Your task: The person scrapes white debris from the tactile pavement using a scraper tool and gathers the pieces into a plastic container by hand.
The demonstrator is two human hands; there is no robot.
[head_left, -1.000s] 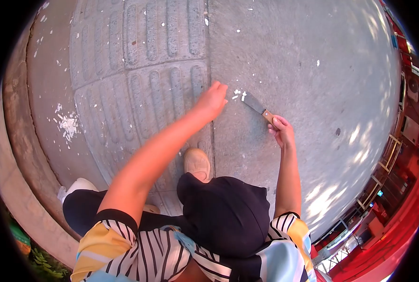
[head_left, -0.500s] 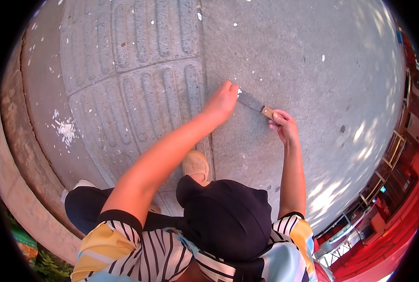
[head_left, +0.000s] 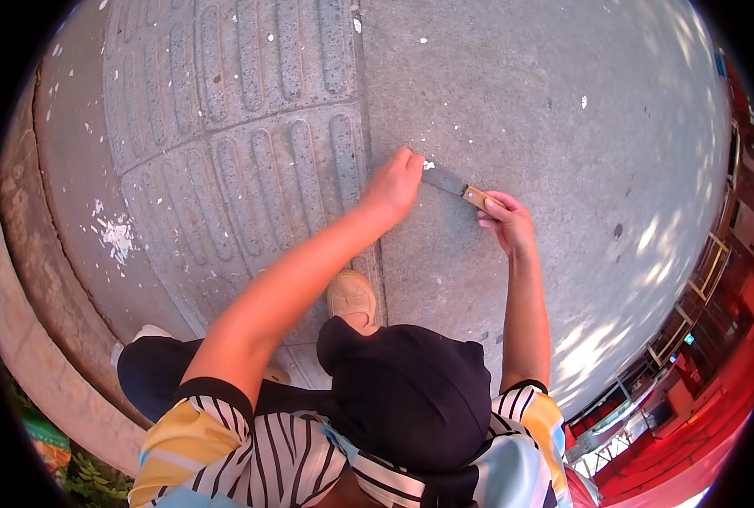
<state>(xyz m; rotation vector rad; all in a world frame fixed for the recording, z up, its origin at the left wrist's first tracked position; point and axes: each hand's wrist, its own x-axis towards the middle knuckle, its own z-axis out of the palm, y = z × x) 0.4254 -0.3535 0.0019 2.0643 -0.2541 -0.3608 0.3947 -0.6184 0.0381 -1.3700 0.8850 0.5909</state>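
Observation:
My right hand (head_left: pixel 508 222) is closed around the wooden handle (head_left: pixel 477 198) of a putty knife, thumb on top. The knife's flat grey blade (head_left: pixel 444 180) points up and left toward my left hand (head_left: pixel 394 188). That hand is closed with its fingers bunched at the blade's tip; whether they pinch the blade or a small bit is hidden. A small white flake (head_left: pixel 428 166) shows right beside the fingertips, at the blade's end. Both hands are over the grey pavement (head_left: pixel 495 102).
Ridged paving slabs (head_left: pixel 284 169) run along the left. White flakes (head_left: pixel 117 235) are heaped near the curb (head_left: pixel 63 254), with others scattered about. My shoe (head_left: pixel 351 296) and dark-clad knee (head_left: pixel 411 398) are below. Red structures (head_left: pixel 707 398) stand at the far right.
The putty knife and my right hand have shifted slightly left. My left hand has moved a little left too, still close to the blade's tip.

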